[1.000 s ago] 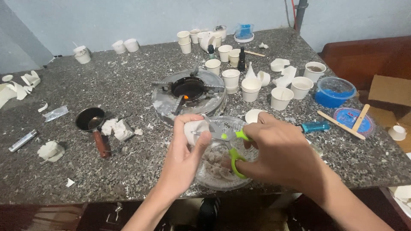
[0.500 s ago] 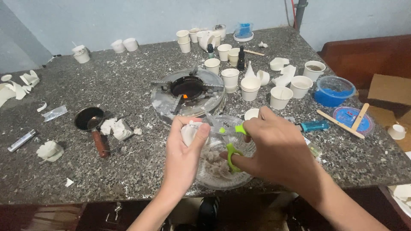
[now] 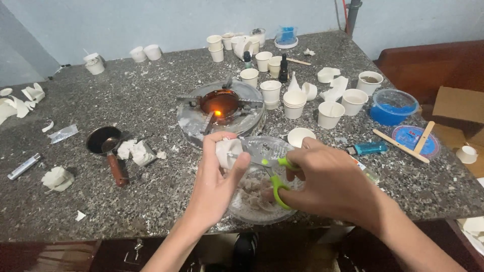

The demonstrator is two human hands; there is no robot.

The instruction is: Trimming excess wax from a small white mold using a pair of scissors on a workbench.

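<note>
We see our left hand (image 3: 214, 184) pinching a white wax chunk (image 3: 228, 151) between thumb and fingers, just above the near edge of a clear glass bowl (image 3: 262, 211). Our right hand (image 3: 335, 184) has its fingers tucked through the green handles of a pair of scissors (image 3: 272, 174), and the blades point at the wax chunk and touch it. Little white bits lie in the bottom of the bowl. Right behind the bowl sits a small burner (image 3: 220, 105) with an orange glow in its middle. Lots of white paper cups (image 3: 330, 114) stand on the speckled stone table (image 3: 151, 201). A small black pan with a red handle (image 3: 105, 143) rests to the left, and a blue lighter (image 3: 367, 148) lies to the right.
</note>
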